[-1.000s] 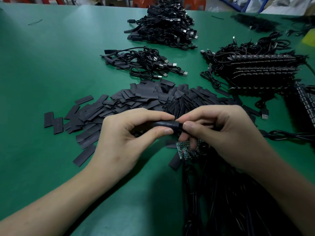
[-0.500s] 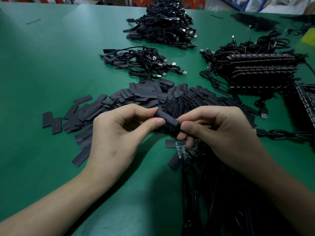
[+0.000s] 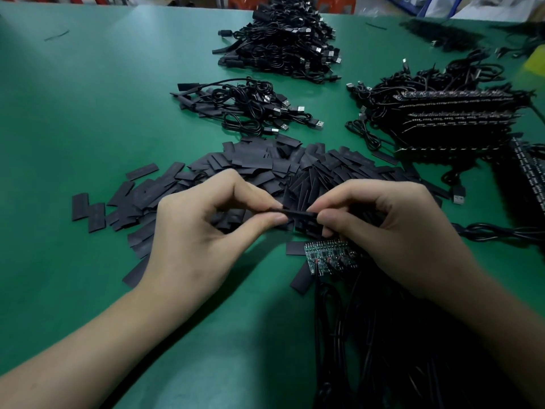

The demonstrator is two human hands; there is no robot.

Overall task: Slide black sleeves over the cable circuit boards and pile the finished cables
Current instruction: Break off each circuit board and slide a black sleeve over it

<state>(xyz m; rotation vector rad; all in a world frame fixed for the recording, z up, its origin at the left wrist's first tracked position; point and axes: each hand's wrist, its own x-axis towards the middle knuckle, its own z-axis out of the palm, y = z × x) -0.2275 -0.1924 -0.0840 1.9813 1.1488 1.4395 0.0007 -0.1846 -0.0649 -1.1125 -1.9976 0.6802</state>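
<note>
From my feed, the green table (image 3: 88, 113) fills the view. At the near right I see one dark cable bundle (image 3: 383, 349) running off the bottom edge. At the far right sits one stack (image 3: 448, 119) of board strips tangled with cables. Two piles of cables lie beyond the middle: a big pile (image 3: 283, 39) at the far edge and a small pile (image 3: 244, 107) nearer to me. In front of the small pile spreads one heap of flat black sleeves (image 3: 265, 169), far too many for me to count, with a few strays at its left side. Both forearms come in from the bottom corners and meet over the heap's near edge. The left hand (image 3: 200, 231) pinches the left end of one sleeve (image 3: 298, 215) between thumb and forefinger, its other fingers curled underneath. The right hand (image 3: 392, 231) mirrors it, thumb and curled fingers clamped on the right end, so the sleeve lies level between the two hands. Just below the right fingers a short row of green boards (image 3: 327, 256) lies on the table; I cannot count them. I cannot tell whether a board is inside the held sleeve.
</note>
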